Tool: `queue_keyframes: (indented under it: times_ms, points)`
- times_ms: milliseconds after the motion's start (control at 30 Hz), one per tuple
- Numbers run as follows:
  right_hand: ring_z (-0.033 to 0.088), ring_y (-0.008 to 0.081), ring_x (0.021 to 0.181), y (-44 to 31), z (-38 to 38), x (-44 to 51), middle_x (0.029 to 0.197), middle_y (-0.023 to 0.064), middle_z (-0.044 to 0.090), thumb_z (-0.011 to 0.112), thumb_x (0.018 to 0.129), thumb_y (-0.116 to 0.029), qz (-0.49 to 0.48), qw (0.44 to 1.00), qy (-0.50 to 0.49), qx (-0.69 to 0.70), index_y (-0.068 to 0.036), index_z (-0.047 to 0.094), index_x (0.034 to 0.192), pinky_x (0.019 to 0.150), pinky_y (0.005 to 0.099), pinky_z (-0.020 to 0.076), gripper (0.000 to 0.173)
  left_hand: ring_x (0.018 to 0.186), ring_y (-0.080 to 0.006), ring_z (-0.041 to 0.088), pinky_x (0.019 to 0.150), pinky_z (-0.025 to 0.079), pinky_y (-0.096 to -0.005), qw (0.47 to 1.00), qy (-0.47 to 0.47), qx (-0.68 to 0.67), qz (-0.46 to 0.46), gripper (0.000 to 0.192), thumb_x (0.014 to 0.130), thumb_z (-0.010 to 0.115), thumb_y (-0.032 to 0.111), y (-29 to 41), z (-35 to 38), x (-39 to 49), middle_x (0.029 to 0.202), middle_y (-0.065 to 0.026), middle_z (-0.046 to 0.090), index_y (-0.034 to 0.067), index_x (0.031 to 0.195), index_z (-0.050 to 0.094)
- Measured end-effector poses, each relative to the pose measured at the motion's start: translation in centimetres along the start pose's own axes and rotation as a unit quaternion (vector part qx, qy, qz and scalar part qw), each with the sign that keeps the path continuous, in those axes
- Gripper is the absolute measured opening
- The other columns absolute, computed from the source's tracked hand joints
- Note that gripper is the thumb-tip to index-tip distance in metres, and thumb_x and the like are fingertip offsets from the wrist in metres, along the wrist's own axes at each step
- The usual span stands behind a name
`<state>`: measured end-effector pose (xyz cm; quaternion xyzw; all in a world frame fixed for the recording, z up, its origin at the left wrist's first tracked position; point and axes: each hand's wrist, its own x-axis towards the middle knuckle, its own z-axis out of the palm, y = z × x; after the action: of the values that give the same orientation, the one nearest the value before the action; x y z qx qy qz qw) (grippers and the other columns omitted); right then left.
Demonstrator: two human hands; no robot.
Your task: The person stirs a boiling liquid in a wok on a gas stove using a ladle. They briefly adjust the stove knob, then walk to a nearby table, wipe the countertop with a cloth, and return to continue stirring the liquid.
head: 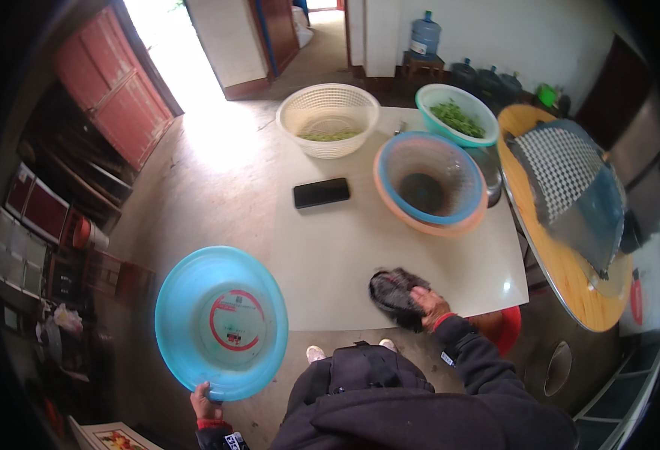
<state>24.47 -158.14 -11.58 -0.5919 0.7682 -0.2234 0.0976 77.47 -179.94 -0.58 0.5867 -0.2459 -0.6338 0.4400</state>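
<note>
My left hand [208, 402] grips the near rim of a light-blue plastic basin [186, 315], which is held off the left edge of the table. A round red-and-white label with writing sits on the basin's bottom. Under my right hand [432, 306] is a dark grey cloth [394, 292], pressed on the white tabletop [330, 253] near its front edge. My right fingers lie over the cloth, and part of the palm side is hidden. Farther back on the table is a black smartphone [322, 193].
At the table's back stand a cream plastic colander [328, 147] with greens, nested blue and orange basins [428, 222], and a teal basin [428, 107] of leafy greens. A wooden round tabletop [605, 304] bearing a checkered mesh food cover [560, 163] adjoins on the right. Below is a red basin [511, 332].
</note>
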Motion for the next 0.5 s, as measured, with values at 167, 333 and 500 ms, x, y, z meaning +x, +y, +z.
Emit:
queue_keyframes:
  times_ms: [167, 333, 500]
  points:
    - [0.043, 0.0338, 0.11, 10.5, -3.0, -4.5, 0.127, 0.0143, 0.04, 0.057, 0.06, -0.004, 0.2, 0.977, 0.045, -0.061, -0.011, 0.043, 0.122, 0.093, 0.0374, 0.0374, 0.065, 0.077, -0.0228, 0.058, 0.065, 0.051, -0.0399, 0.997, -0.049, 0.063, -0.021, 0.03, 0.07, 0.055, 0.011, -1.3, 5.4, -2.4, 0.086, -0.0065, 0.055, 0.002, 0.098, 0.05]
    - [0.045, 0.0343, 0.108, 20.3, -6.8, -4.5, 0.117, 0.0178, 0.046, 0.058, 0.066, -0.006, 0.399, 0.908, 0.106, -0.071, -0.005, 0.045, 0.116, 0.091, 0.0392, 0.0392, 0.051, 0.077, -0.0229, 0.057, 0.066, 0.05, -0.0378, 0.993, -0.094, 0.073, -0.03, 0.034, 0.07, 0.054, 0.01, -2.9, 9.3, -5.5, 0.086, -0.007, 0.055, 0.0, 0.102, 0.048]
    - [0.053, 0.0428, 0.087, 25.1, -8.4, -5.4, 0.086, 0.0275, 0.057, 0.054, 0.066, -0.005, 0.412, 0.879, 0.199, -0.133, 0.004, 0.056, 0.084, 0.077, 0.0472, 0.0432, 0.019, 0.079, -0.0233, 0.058, 0.071, 0.049, -0.0374, 0.986, -0.125, 0.112, -0.021, 0.03, 0.073, 0.052, 0.007, -2.4, 9.6, -6.6, 0.089, -0.0098, 0.057, -0.003, 0.102, 0.05]
